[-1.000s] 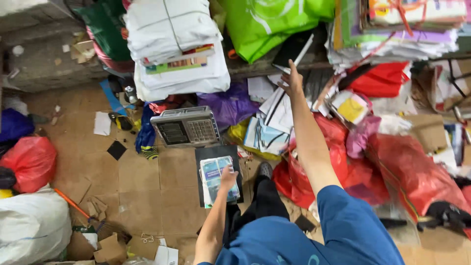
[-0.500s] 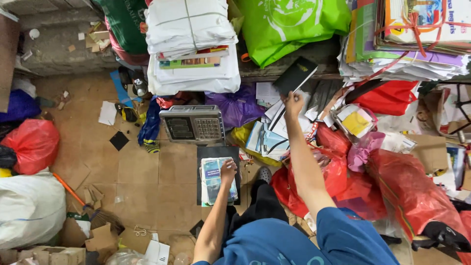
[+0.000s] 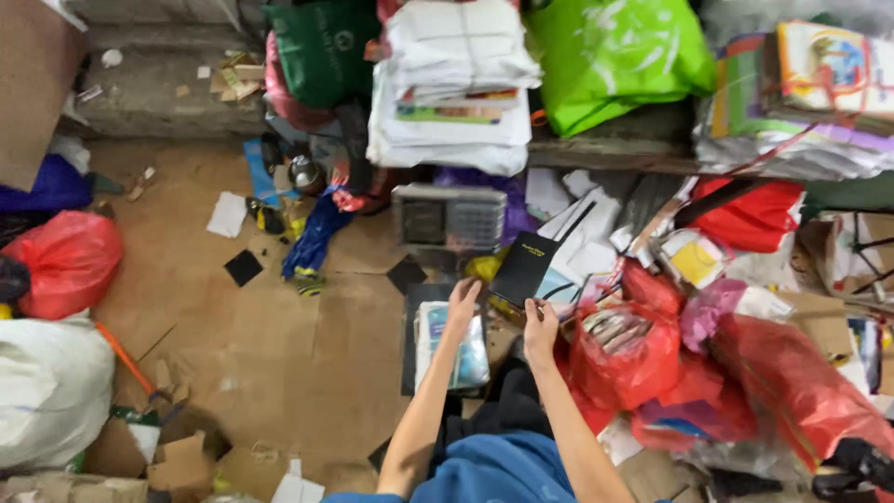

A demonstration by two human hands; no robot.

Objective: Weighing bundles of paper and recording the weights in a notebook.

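Right hand (image 3: 540,328) has its grip pinched on the lower edge of a black book (image 3: 523,270), holding it tilted up off the floor, just ahead of the hand. Left hand (image 3: 463,303) is laid flat, fingers spread and pressed on a light blue-and-white book (image 3: 451,345) lying on a dark board (image 3: 412,328) on the cardboard floor (image 3: 279,345); no pinch there, just resting on top.

Progress, judged from the layout: one book is already down flat under the left hand, and the black one is in hand and not yet set down. Plenty is unsorted: loose white papers and envelopes (image 3: 587,228) lie just beyond the right grip, a red plastic bag (image 3: 626,359) stuffed with paper sits right of it, and more red bags run further right. So it looks early to mid, most of the pile untouched.

A grey weighing scale (image 3: 449,219) sits beyond both hands, with nothing visible on it. A bundled white paper stack (image 3: 456,84) and a green bag (image 3: 615,56) lie further out.

Hard to tell: the black book's cover print is too small to read, the right thumb is hidden behind the book, the contents of the red bags are mostly covered, and the person's body is cut off at the bottom edge.
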